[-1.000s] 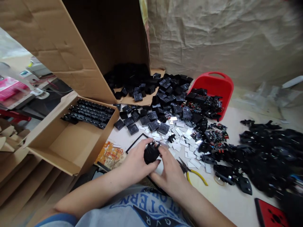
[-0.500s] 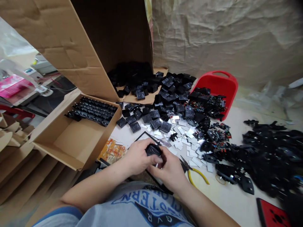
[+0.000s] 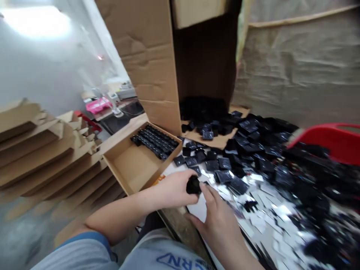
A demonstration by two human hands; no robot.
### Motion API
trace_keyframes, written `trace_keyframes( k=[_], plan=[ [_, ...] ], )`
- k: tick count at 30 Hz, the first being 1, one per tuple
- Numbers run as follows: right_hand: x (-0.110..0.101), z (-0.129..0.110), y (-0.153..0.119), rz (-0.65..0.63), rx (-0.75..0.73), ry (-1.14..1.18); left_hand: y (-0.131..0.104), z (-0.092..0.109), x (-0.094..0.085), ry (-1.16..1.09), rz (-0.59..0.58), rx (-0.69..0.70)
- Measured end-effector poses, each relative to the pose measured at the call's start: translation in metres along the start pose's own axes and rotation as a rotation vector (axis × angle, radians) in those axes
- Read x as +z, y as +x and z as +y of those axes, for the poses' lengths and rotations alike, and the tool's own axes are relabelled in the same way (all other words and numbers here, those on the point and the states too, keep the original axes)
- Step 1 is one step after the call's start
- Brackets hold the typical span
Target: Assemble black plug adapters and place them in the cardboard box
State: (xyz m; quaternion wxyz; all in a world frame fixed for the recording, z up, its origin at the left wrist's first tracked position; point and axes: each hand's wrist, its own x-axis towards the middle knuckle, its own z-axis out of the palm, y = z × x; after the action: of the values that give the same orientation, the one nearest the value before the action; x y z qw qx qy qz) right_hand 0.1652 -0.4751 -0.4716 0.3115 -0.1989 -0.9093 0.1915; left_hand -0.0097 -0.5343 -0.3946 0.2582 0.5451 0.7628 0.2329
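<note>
My left hand (image 3: pixel 176 189) is closed around a small black plastic housing (image 3: pixel 193 185), held above the near edge of the table. My right hand (image 3: pixel 221 221) is just right of it. Its forefinger reaches the housing's side, while the thumb is spread away; whether the fingertip presses on it I cannot tell. Past the hands lie loose black square housings (image 3: pixel 224 175) and many small white-and-silver plates (image 3: pixel 258 223). A shallow cardboard box (image 3: pixel 132 170) to the left holds rows of black housings (image 3: pixel 156 140) at its far end.
A tall open carton (image 3: pixel 157 63) stands behind, with a dark heap of housings (image 3: pixel 205 107) at its mouth. A red plastic bin (image 3: pixel 332 140) is at right. Dark plier jaws (image 3: pixel 264 255) lie by my right forearm. Folded cardboard (image 3: pixel 56 150) is stacked at left.
The view has swung left and up, so the scene sits further right. My right hand has opened from its grip around the housing; my left still holds it.
</note>
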Motion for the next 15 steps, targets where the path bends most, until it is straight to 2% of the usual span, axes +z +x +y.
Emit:
trace_keyframes(
  k=[2,4,6,8,11,13,15],
  plan=[
    [0.001,0.003,0.003,-0.008,0.029,0.061,0.004,-0.033,-0.034,0.071,0.188,-0.127],
    [-0.003,0.01,0.001,-0.005,0.148,0.116,0.008,-0.074,-0.073,0.243,0.37,-0.368],
    [-0.008,0.021,-0.005,-0.028,0.276,0.141,0.013,-0.115,-0.107,0.311,0.433,-0.495],
    [-0.012,0.031,-0.012,-0.089,0.356,0.152,0.019,-0.149,-0.128,0.348,0.446,-0.568],
    [-0.016,0.042,-0.024,-0.132,0.376,0.161,0.026,-0.178,-0.135,0.399,0.418,-0.611],
    [-0.019,0.049,-0.033,-0.108,0.36,0.159,0.03,-0.18,-0.13,0.447,0.399,-0.61],
    [-0.025,0.056,-0.04,-0.086,0.38,0.13,0.034,-0.171,-0.125,0.509,0.406,-0.59]
  ],
)
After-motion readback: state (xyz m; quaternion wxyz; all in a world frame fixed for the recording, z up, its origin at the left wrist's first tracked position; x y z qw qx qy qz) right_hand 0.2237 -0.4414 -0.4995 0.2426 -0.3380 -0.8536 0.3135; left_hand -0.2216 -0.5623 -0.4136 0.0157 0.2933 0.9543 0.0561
